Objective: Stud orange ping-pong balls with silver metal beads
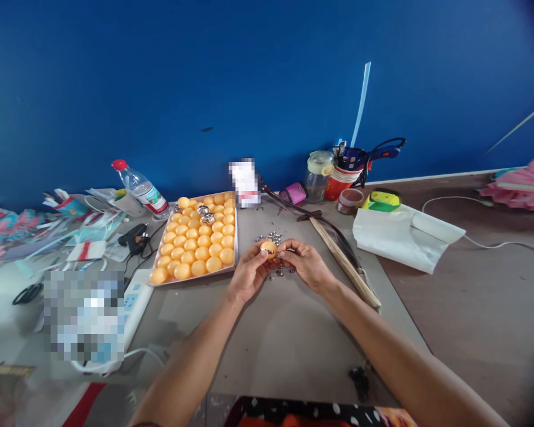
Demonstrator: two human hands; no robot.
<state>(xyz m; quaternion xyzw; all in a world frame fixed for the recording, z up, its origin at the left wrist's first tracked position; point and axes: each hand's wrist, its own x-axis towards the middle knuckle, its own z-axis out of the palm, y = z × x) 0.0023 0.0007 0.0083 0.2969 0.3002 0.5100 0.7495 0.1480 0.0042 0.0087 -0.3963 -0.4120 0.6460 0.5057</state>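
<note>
My left hand (248, 274) is closed round an orange ball (269, 248), held just above the grey table. My right hand (303, 261) has its fingertips pinched together against the right side of that ball; whatever is between them is too small to name. A scatter of small silver pieces (273, 238) lies on the table under and behind both hands. To the left stands a tray (235, 249) filled with several rows of orange balls (196, 243), with a few silver-covered balls (204, 214) near its far end.
A black glue gun (136, 238), a white power strip (136, 299) and scissors (26, 293) lie left of the tray. A water bottle (142, 191) lies behind it. Wooden sticks (345, 262), white paper (403, 237), a jar (319, 175) and a red cup (342, 178) of tools are at right.
</note>
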